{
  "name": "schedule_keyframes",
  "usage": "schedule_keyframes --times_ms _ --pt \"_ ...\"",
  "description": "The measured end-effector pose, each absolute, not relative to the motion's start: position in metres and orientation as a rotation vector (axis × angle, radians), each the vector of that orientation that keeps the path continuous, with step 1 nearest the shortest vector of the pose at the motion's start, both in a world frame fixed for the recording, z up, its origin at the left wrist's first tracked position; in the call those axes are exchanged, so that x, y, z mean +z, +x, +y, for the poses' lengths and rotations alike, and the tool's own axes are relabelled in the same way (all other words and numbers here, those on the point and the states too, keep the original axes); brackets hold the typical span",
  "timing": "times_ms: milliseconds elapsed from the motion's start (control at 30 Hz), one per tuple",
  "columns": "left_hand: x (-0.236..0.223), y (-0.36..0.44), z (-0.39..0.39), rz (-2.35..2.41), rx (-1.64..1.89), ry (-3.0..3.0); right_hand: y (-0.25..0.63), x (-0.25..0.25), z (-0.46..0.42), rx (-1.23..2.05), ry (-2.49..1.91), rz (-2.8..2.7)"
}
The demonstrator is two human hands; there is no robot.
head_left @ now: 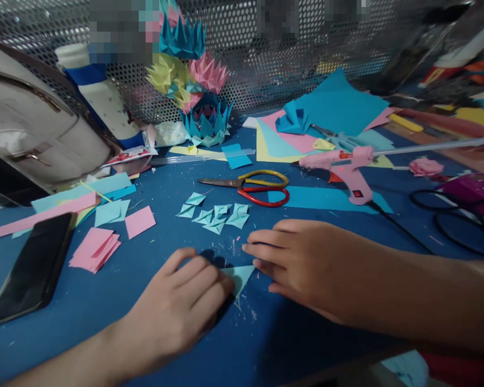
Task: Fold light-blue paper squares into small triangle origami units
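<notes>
Left hand [185,306]: fingers curled over the left end of the green paper [240,276], which lies on the tabletop [210,360]. Right hand [306,263]: fingers slightly apart at the paper's right corner. Whether either grip is clamped cannot be told. Paper status: triangular, apparently part-folded. Completed, by appearance: small creased pieces [239,216] beyond the hands. Unfolded: pink squares [92,250], left. Scissors [241,183] and glue gun [360,177]: unheld.
</notes>
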State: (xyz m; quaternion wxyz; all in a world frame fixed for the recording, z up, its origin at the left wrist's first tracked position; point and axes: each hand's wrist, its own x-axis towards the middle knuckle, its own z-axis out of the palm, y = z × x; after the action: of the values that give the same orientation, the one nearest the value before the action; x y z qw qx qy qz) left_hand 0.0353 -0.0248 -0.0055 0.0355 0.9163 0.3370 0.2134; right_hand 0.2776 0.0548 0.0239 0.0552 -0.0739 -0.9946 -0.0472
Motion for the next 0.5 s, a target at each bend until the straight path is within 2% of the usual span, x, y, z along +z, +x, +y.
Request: schedule_keyframes --times_ms 300,500 --pt "-0.008 0.039 -0.009 1.31 0.631 2.271 0.256 0.003 0.075 0.111 -0.145 -2.883" --pt "-0.002 0.04 -0.004 1.328 0.613 1.974 0.258 0.006 0.073 0.781 -0.521 -2.768"
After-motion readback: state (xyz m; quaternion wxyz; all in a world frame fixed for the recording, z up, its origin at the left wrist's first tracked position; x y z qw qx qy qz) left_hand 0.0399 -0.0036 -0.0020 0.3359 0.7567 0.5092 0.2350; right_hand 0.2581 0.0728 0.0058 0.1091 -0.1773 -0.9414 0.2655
